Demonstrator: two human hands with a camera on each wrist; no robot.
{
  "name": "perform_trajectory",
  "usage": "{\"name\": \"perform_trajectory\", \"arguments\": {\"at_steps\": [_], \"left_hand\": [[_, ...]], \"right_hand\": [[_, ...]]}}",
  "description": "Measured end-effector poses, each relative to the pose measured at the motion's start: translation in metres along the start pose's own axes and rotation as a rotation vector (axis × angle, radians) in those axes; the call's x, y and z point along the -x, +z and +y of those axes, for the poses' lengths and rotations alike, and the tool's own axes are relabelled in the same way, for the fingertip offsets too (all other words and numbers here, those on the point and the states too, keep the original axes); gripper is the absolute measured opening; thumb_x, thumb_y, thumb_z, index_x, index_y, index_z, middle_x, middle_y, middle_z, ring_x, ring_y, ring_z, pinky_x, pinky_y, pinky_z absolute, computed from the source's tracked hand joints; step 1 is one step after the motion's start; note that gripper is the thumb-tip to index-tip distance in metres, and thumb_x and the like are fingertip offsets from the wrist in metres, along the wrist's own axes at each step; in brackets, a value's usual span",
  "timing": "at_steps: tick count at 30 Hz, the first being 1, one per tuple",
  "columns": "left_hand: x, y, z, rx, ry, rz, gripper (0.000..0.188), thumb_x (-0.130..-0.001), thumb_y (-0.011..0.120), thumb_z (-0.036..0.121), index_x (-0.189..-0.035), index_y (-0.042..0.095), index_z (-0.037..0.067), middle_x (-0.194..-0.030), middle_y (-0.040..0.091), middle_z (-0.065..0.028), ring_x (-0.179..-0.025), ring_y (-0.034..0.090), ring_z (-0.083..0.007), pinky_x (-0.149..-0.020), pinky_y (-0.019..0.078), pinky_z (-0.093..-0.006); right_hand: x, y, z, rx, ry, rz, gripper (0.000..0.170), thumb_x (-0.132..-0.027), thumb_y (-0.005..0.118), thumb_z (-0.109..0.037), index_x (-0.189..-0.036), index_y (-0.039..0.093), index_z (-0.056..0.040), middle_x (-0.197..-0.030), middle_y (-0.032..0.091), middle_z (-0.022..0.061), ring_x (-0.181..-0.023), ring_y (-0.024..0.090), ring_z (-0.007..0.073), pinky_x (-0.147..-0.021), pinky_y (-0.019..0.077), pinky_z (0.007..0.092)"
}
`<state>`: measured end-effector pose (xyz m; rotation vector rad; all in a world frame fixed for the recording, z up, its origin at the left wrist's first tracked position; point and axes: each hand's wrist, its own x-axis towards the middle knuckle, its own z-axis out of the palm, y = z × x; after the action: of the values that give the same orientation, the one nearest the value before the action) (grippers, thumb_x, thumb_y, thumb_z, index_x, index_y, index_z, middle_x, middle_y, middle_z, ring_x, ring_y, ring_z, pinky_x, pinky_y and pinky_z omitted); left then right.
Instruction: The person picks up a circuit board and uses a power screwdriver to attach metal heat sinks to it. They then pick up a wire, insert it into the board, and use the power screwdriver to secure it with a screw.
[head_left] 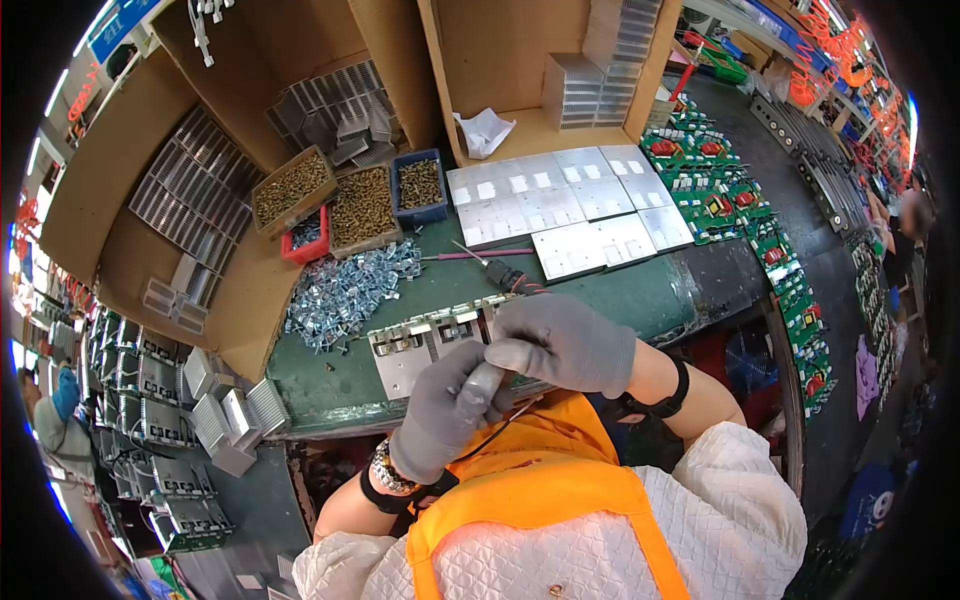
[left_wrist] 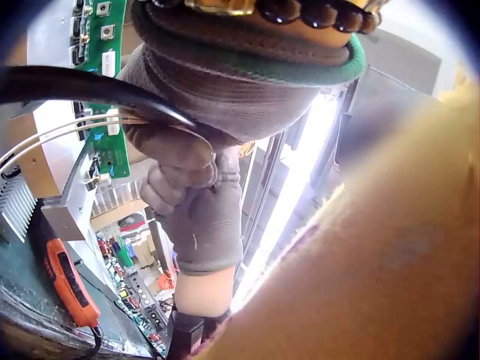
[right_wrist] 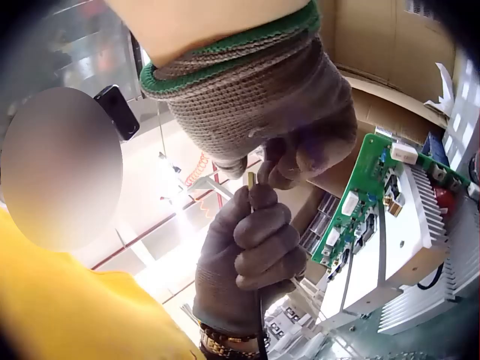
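Where two gloved hands meet, one metal tip

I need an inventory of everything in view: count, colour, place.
boxes: several, brown, back
bins: four, tan, blue, red, centre
small parts: many, golden, in three bins
loose pieces: many, silver, below bins
flat plates: many, silver, right of bins
circuit boards: many, green, right
heatsinks: many, silver, mostly left
rod: one, purple, below plates
tool: one, orange, near hands
bench: one, green, centre
left hand: one, grey glove, gripping golden tip
right hand: one, grey glove, beside left
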<state>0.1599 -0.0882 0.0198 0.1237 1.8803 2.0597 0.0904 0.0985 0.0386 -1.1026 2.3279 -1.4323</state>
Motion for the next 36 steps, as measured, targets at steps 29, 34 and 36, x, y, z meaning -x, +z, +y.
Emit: {"name": "perform_trajectory", "arguments": {"at_steps": [29,34,36], "left_hand": [[-0.060,0.031,-0.001,0.068,-0.029,0.021,0.016,-0.088,0.060,0.011,-0.097,0.060,-0.003,-0.077,0.062,-0.0041,-0.065,0.055,-0.0083,-0.059,0.0434,-0.0221],[-0.069,0.032,-0.001,-0.030,-0.066,0.075,0.019,-0.087,0.061,0.016,-0.095,0.057,-0.001,-0.069,0.057,-0.0022,-0.056,0.050,-0.0092,-0.052,0.0413,-0.0229],[-0.065,0.029,0.016,-0.077,-0.066,0.065,0.022,-0.092,0.057,0.018,-0.100,0.058,-0.002,-0.075,0.058,-0.0029,-0.064,0.053,-0.0101,-0.059,0.0435,-0.0236]], "right_hand": [[0.027,-0.051,0.036,0.448,-0.157,0.293,0.028,-0.085,0.062,-0.027,-0.071,0.052,-0.0064,-0.067,0.053,0.0112,-0.065,0.057,0.0330,-0.059,0.0448,0.0422],[0.028,-0.103,0.035,0.160,0.174,0.060,0.024,-0.088,0.061,-0.031,-0.089,0.062,-0.0074,-0.085,0.062,0.0158,-0.085,0.062,0.0344,-0.073,0.0494,0.0395],[0.016,-0.153,0.113,0.241,-0.039,0.342,0.034,-0.093,0.053,-0.038,-0.101,0.060,-0.0064,-0.091,0.065,0.0197,-0.086,0.063,0.0382,-0.075,0.0492,0.0441]]}}
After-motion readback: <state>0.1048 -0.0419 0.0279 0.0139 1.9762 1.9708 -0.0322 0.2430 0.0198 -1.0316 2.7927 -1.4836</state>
